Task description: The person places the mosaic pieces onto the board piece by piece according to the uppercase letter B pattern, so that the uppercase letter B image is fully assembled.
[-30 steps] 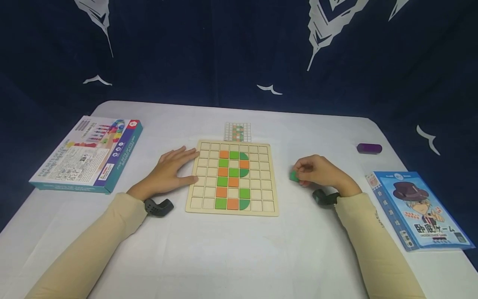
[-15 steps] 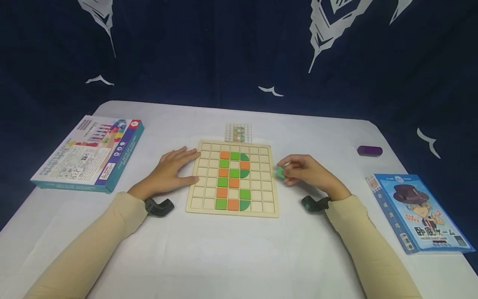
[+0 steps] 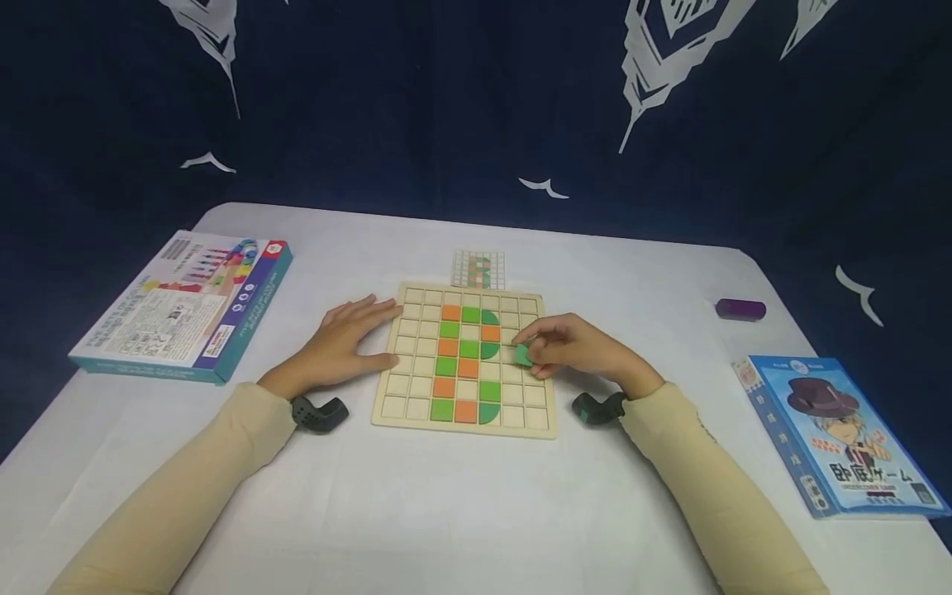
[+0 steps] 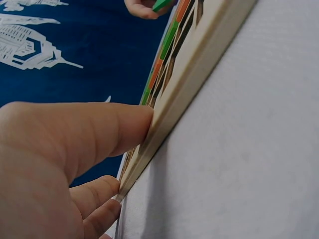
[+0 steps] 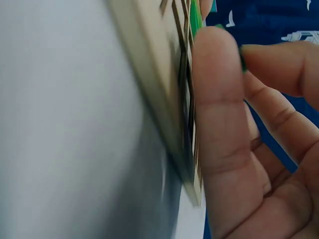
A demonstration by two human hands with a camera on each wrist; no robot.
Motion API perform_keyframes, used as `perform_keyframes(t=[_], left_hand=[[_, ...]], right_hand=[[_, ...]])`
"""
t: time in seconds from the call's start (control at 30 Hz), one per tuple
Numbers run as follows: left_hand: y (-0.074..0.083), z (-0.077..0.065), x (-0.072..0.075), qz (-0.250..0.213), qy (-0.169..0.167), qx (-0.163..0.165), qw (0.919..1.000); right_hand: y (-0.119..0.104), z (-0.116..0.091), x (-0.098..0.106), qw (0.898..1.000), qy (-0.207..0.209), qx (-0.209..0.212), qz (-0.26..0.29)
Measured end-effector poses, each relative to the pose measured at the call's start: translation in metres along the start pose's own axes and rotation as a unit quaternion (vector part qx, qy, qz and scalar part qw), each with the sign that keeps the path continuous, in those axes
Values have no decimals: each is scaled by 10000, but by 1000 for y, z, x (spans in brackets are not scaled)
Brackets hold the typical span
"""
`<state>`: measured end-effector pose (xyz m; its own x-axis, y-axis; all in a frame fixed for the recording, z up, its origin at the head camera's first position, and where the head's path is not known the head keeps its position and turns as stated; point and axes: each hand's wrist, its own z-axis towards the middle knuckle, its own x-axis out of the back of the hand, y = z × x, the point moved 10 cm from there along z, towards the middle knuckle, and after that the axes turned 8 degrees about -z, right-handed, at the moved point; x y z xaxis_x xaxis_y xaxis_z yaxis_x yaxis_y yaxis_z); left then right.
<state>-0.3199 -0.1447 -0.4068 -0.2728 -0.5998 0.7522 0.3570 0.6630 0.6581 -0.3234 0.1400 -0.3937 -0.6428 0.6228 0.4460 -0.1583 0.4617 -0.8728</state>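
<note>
A wooden grid board (image 3: 513,393) lies flat on the white table. Orange squares, light green squares and dark green quarter-round tiles fill part of its middle columns. My left hand (image 3: 338,343) rests at the board's left edge, fingers spread; in the left wrist view the thumb (image 4: 124,127) touches the rim. Over the board's right half, my right hand (image 3: 576,347) pinches a small green tile (image 3: 522,355) between thumb and fingers. Most of that tile is hidden by fingers in the right wrist view, so its full shape is unclear.
Just behind the board lies a small printed pattern card (image 3: 459,269). A teal-edged game box (image 3: 178,310) is at the left, a blue game box (image 3: 848,446) at the right. A purple cylinder-like object (image 3: 740,310) lies near the right rear edge.
My right hand has moved left with the green tile, from the table beside the board to over its right columns. The left hand has stayed at the board's edge.
</note>
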Motion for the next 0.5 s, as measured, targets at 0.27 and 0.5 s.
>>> perform_keyframes(t=[0.27, 0.5], left_hand=[[4, 1, 0, 15, 22, -69, 10000], [3, -1, 1, 6, 115, -79, 9999]], right_hand=[[-8, 13, -19, 9993, -311, -16, -217], [-16, 22, -29, 9989, -329, -155, -286]])
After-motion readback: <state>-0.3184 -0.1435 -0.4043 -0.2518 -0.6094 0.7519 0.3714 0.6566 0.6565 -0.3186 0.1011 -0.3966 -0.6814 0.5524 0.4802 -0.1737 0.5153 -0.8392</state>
